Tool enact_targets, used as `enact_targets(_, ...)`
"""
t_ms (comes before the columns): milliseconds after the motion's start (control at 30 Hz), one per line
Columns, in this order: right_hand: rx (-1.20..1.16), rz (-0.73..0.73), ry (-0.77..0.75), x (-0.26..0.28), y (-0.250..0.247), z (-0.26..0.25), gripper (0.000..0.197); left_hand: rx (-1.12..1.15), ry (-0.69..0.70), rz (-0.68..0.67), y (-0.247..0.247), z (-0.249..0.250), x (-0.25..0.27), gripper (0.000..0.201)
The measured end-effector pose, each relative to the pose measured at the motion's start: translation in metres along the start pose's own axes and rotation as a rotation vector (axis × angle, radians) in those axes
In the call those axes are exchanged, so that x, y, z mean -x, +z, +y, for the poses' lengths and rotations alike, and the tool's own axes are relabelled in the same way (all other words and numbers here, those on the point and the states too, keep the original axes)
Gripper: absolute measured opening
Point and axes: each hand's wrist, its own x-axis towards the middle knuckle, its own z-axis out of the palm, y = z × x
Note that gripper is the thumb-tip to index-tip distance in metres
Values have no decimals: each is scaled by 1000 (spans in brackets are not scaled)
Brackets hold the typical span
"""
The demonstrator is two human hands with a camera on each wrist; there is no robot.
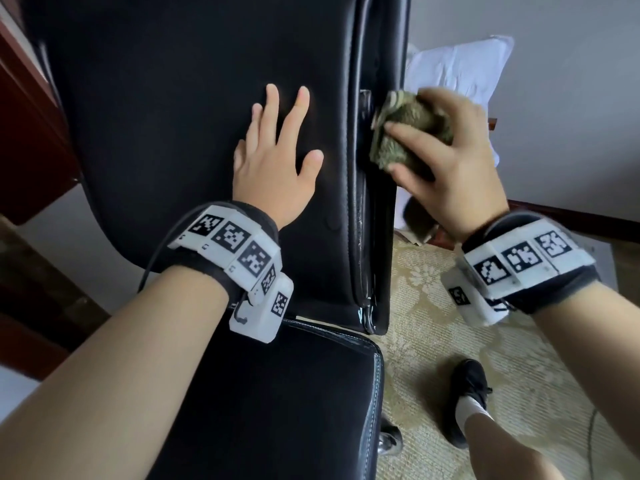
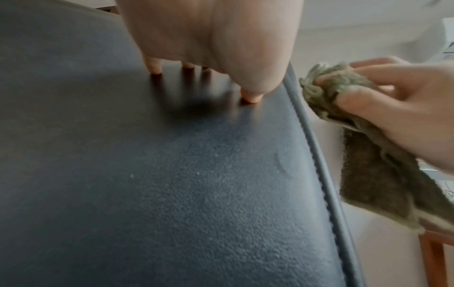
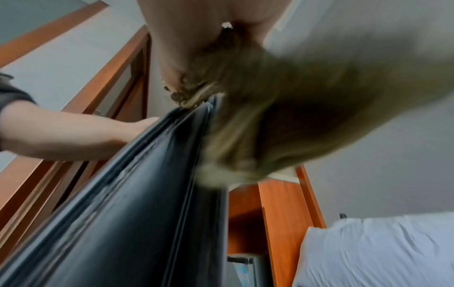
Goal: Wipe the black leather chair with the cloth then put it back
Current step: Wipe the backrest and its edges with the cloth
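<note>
The black leather chair (image 1: 180,109) fills the left and middle of the head view, backrest above and seat (image 1: 277,403) below. My left hand (image 1: 277,147) lies flat on the backrest front, fingers spread and straight; the left wrist view shows its fingertips (image 2: 250,97) pressing the leather (image 2: 172,194). My right hand (image 1: 446,157) grips a bunched olive-green cloth (image 1: 405,133) and holds it against the backrest's right side edge (image 1: 363,168). In the right wrist view the cloth (image 3: 282,124) hangs blurred beside the chair's edge (image 3: 157,194), its tail trailing down.
A white pillow (image 1: 457,74) and bedding (image 3: 380,252) lie to the right behind the chair. Orange-brown wooden furniture (image 3: 282,213) stands beside it, and dark wood (image 1: 24,109) is at left. My black-shoed foot (image 1: 467,400) stands on patterned beige carpet (image 1: 433,289).
</note>
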Motion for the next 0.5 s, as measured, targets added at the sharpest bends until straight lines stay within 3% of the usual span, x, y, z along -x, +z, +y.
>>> enact_targets(267,57,-189,118,-8,8,1,44,18,-3,-5,0,0,-1,64)
enact_targets(500,18,-210,29,-13,12,14,41,4,3,-2,1,0,-4,64)
